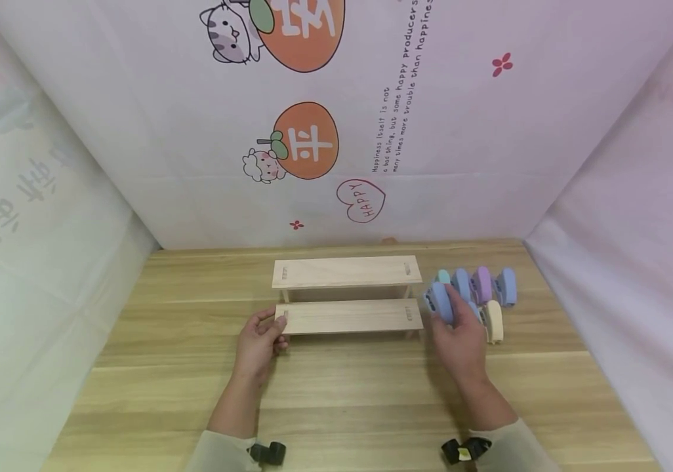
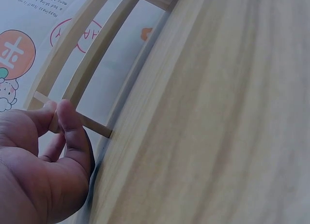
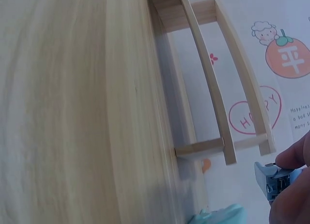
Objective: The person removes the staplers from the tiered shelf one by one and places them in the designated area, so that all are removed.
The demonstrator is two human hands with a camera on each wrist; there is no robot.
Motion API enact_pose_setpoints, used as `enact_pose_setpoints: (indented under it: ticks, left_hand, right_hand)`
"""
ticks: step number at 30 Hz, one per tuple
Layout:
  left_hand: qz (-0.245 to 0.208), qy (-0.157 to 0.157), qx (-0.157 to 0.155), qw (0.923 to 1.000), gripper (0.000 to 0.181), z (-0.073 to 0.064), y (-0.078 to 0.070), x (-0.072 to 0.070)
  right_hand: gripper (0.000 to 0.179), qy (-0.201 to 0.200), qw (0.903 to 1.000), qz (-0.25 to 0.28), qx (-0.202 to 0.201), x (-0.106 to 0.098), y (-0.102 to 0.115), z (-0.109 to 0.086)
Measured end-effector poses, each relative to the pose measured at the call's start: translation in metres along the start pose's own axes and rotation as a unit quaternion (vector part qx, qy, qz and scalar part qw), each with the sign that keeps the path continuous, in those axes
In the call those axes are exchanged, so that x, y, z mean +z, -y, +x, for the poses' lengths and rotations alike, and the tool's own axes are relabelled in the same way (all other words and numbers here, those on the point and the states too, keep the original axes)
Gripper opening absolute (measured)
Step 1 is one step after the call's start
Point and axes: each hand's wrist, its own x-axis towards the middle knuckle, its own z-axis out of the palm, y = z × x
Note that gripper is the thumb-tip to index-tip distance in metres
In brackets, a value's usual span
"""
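Note:
Two low wooden stands are on the table, one behind the other. My left hand [image 1: 256,344] pinches the left end of the front stand [image 1: 348,317], thumb on top and fingers below its board. The rear stand [image 1: 345,271] is just beyond it, untouched. In my right hand [image 1: 462,334] I hold a small blue stapler [image 1: 441,301], raised near the front stand's right end. Its metal front [image 3: 277,184] shows in the right wrist view. More staplers cluster around that hand: purple [image 1: 481,284], cream [image 1: 494,321], teal [image 1: 443,276] and several blue; the hand partly hides some.
The wood-grain table [image 1: 342,400] ends at a printed cloth backdrop [image 1: 431,203]. Cloth walls stand at the left [image 1: 41,216] and right [image 1: 626,229]. The staplers stand between the stands' right ends and the right cloth wall.

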Motion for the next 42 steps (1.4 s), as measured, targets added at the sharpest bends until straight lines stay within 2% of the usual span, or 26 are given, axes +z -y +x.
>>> enact_pose_setpoints:
  ticks: [7,11,20,25,36,42]
  left_hand:
    - [0.0,0.001,0.0,1.0,0.046,-0.001,-0.002,0.0]
    - [0.0,0.003,-0.002,1.0,0.045,-0.001,-0.003,-0.001]
    - [0.0,0.005,0.0,1.0,0.047,-0.001,0.0,-0.001]
    - [0.0,0.004,0.001,1.0,0.047,0.001,0.001,-0.002]
    - [0.002,0.008,-0.002,1.0,0.047,0.001,0.001,-0.001]
    - [0.016,-0.002,0.0,0.9999,0.047,0.002,0.001,-0.001]
  right_hand:
    - [0.059,-0.03,0.9991,-0.028,0.008,-0.009,-0.004,0.006]
    - [0.059,-0.041,0.9989,-0.016,0.016,-0.014,-0.008,0.008]
    - [0.061,-0.032,0.9964,-0.006,0.078,-0.033,-0.017,0.014]
    - [0.062,-0.041,0.9942,-0.007,0.099,-0.043,-0.021,0.018]
    - [0.063,-0.065,0.9909,0.002,0.118,-0.058,-0.037,0.025]
    - [0.065,-0.072,0.9894,0.005,0.126,-0.066,-0.048,0.032]
